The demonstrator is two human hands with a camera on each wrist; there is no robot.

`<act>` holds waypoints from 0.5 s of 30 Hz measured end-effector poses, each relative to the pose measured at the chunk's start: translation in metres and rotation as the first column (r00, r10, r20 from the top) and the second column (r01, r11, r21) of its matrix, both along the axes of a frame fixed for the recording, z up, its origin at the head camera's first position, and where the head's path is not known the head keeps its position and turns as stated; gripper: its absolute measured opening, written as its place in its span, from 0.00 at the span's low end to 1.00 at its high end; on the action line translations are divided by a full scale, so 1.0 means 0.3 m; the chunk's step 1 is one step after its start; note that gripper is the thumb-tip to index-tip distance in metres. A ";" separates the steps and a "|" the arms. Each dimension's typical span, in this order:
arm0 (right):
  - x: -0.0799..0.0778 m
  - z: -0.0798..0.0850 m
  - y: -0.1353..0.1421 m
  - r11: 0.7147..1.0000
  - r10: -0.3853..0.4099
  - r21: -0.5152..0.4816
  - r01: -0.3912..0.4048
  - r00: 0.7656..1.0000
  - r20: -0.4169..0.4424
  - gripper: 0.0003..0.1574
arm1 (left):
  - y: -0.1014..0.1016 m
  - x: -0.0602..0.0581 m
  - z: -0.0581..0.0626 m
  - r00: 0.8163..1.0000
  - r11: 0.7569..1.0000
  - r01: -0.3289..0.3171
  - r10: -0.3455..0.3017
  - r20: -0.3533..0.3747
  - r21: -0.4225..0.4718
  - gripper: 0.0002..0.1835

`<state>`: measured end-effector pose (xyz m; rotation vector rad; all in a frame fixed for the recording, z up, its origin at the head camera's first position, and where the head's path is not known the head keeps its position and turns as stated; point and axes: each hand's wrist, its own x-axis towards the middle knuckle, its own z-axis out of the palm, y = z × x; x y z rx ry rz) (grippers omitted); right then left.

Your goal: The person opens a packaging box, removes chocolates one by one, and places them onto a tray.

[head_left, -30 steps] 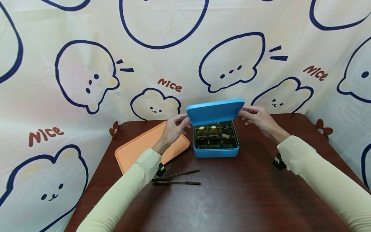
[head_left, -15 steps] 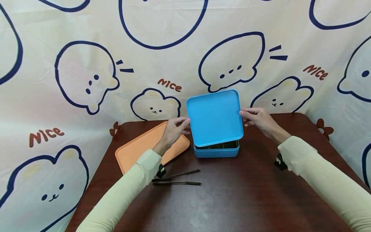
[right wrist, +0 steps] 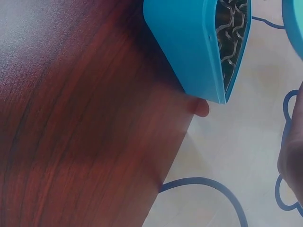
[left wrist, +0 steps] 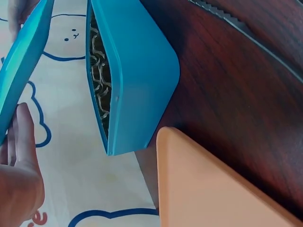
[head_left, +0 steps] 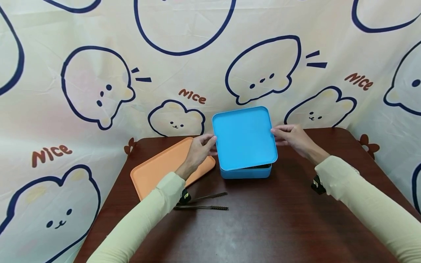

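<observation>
The bench is dark reddish brown, streaked with wood grain and shiny at its near side. On it, an orange tray lies askew at far left, a blue box just right of it, dark tongs nearer.

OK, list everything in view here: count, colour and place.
Table: 1, red-brown, across the lower middle
Box: 1, blue, on the table, wavy edges inside
Lid: 1, blue, tilted, held above the box
Tray: 1, orange, on table, left of box
Tongs: 1 pair, dark, nearer the camera than the box
Cloth: apparently 1, cream with blue drawings, behind the table
Wrist devices: 2, black, one per wrist
Sleeves: 2, pale green, on forearms
Left hand: 1, bare, pinching lid's left edge
Right hand: 1, bare, pinching lid's right edge
</observation>
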<state>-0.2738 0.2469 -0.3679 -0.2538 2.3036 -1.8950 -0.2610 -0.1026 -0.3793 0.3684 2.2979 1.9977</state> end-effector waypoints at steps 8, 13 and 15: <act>-0.002 -0.018 -0.001 0.998 0.026 0.056 -0.028 0.999 0.044 0.36 | 0.000 0.009 -0.007 0.992 1.000 -0.010 0.009 0.126 0.003 0.19; 0.000 -0.020 0.004 0.993 0.021 0.112 -0.027 0.998 0.051 0.37 | 0.005 0.009 -0.006 0.979 0.999 0.025 -0.031 0.203 0.031 0.19; 0.004 -0.019 0.008 0.990 0.020 0.136 -0.028 0.998 0.057 0.36 | 0.007 0.010 -0.004 0.973 0.999 0.036 -0.043 0.227 0.034 0.19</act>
